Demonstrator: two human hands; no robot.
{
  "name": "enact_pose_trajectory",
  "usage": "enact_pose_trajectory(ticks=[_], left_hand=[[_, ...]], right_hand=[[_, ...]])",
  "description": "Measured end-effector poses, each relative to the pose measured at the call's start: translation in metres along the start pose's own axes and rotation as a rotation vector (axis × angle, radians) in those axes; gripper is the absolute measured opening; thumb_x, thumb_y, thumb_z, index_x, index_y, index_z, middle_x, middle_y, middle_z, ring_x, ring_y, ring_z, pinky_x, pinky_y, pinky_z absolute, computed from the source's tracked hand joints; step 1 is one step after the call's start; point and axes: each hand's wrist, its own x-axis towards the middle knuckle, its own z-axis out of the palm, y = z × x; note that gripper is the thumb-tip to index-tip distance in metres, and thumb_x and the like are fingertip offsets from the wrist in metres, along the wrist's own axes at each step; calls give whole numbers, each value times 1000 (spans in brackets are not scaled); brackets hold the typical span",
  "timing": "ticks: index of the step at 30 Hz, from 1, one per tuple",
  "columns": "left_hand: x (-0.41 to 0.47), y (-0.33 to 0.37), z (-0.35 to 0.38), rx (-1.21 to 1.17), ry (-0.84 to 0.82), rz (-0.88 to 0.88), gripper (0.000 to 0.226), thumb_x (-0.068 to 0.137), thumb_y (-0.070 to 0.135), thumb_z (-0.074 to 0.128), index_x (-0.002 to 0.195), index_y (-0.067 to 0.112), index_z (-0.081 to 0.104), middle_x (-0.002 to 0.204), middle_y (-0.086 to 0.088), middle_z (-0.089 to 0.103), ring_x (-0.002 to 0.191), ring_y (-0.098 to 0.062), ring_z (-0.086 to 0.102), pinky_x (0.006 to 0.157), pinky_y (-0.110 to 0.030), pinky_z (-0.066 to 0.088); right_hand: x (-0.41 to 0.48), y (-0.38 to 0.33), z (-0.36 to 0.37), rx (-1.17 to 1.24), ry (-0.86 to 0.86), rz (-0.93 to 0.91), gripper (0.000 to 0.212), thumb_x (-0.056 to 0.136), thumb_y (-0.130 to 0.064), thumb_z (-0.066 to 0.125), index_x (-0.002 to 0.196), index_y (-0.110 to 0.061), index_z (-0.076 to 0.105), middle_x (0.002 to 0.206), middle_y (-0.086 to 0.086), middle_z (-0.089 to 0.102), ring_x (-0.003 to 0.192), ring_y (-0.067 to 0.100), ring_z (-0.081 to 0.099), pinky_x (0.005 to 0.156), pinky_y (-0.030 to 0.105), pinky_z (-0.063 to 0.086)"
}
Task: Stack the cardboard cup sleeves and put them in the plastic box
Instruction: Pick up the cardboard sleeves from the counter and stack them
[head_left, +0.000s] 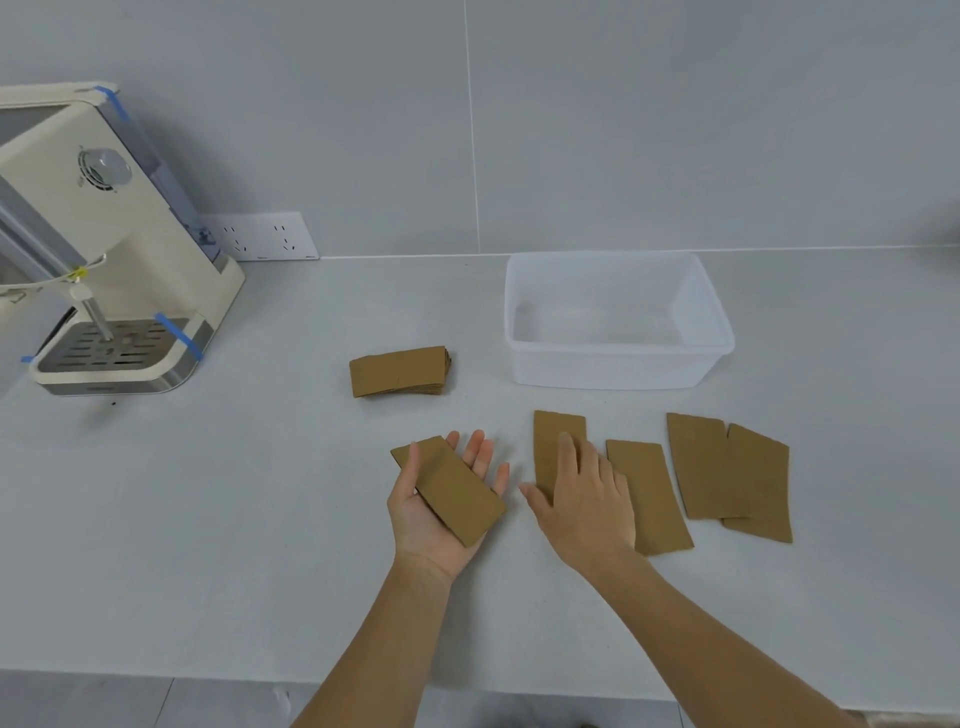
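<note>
My left hand (441, 499) lies palm up with a flat brown cardboard sleeve (452, 491) resting across it, thumb over one end. My right hand (584, 496) is palm down, fingers spread, pressing on a sleeve (556, 436) that lies on the counter. Beside it lie one more loose sleeve (649, 499) and two overlapping sleeves (727, 473). A neat stack of sleeves (399, 371) sits further back at centre. The translucent plastic box (618, 358) stands at the back right with nothing visible inside it.
A cream coffee machine (104, 260) with blue tape strips stands at the back left. A white power socket strip (260, 236) is on the wall behind it. The counter's front edge (208, 675) runs along the bottom.
</note>
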Motion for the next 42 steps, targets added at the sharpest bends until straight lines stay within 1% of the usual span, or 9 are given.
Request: enact_pose_trajectory(ticks=[8, 12, 17, 21, 25, 27, 30, 34, 42], left_hand=[[2, -2, 1, 3, -8, -11, 63, 71, 45, 66, 124, 13, 57, 117, -15, 68, 106, -29, 65, 81, -49, 55], [5, -4, 3, 10, -6, -17, 62, 71, 45, 66, 124, 13, 58, 117, -15, 68, 106, -29, 65, 82, -49, 54], [8, -6, 7, 13, -1, -31, 64, 70, 45, 67, 124, 12, 57, 117, -15, 68, 105, -29, 65, 85, -50, 52], [11, -10, 12, 37, 5, -46, 61, 77, 49, 62, 125, 12, 57, 118, -15, 67, 104, -29, 66, 82, -49, 53], [14, -13, 18, 137, -31, -68, 66, 70, 54, 65, 123, 15, 59, 116, -12, 69, 106, -30, 65, 78, -44, 55], [15, -15, 20, 174, -52, -83, 66, 65, 55, 68, 116, 13, 64, 106, -13, 71, 97, -32, 67, 74, -42, 57], [16, -19, 22, 218, -74, -103, 64, 63, 58, 69, 106, 10, 70, 103, -12, 72, 96, -31, 68, 80, -41, 56], [17, -29, 25, 219, -131, -128, 74, 65, 57, 68, 123, 11, 60, 123, -9, 65, 118, -27, 57, 105, -42, 40], [17, -48, 29, 239, -187, -147, 74, 63, 52, 73, 125, 13, 58, 126, -13, 63, 117, -28, 58, 107, -48, 36]], right_hand=[[-4, -1, -5, 30, -19, -35, 37, 89, -29, 43, 121, -10, 41, 132, 10, 45, 126, 27, 36, 102, 36, 32], [1, 1, -18, 244, -65, 7, 36, 82, -19, 53, 116, -10, 47, 125, 8, 48, 116, 25, 42, 97, 35, 33], [9, -1, -44, 636, -157, 171, 42, 78, -17, 60, 119, -12, 49, 114, 4, 49, 103, 24, 54, 93, 41, 46], [7, -9, -60, 812, -147, 125, 41, 77, -15, 60, 117, -17, 50, 109, -3, 46, 98, 19, 56, 84, 30, 48], [-2, -18, -69, 835, -119, -4, 35, 78, -17, 60, 112, -23, 51, 111, -7, 47, 96, 4, 47, 71, 11, 37], [-7, -22, -70, 802, -122, -46, 40, 79, -17, 59, 117, -20, 50, 117, -6, 48, 103, 8, 45, 74, 11, 36], [-13, -26, -69, 745, -111, -86, 45, 79, -17, 58, 123, -18, 46, 125, -4, 46, 114, 14, 42, 92, 25, 41], [-20, -26, -66, 703, -112, -118, 50, 80, -16, 57, 128, -18, 40, 134, 0, 40, 123, 18, 36, 104, 38, 38], [-29, -14, -56, 660, -103, -171, 45, 80, -15, 56, 124, -20, 44, 132, 0, 42, 125, 16, 33, 111, 43, 29]])
